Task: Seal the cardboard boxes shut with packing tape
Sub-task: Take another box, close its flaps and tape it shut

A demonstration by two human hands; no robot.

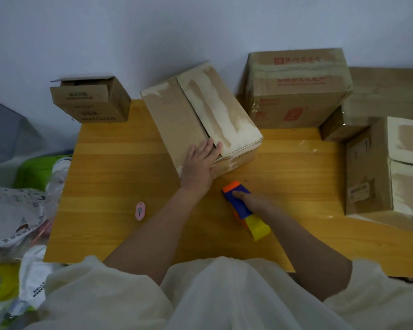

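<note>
The box point(198, 117) lies under the flat, open-fingered left hand point(200, 163), while the right hand point(250, 201) grips the tape dispenser point(246, 210) just beside it.

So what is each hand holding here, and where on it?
The right hand grips the tape dispenser around its blue middle. The left hand holds nothing; it presses flat on the box near its seam.

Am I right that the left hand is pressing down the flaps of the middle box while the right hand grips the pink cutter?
Not quite. In the head view the right hand grips the tape dispenser; the pink cutter lies untouched on the table. The left hand does press on the middle box.
</note>
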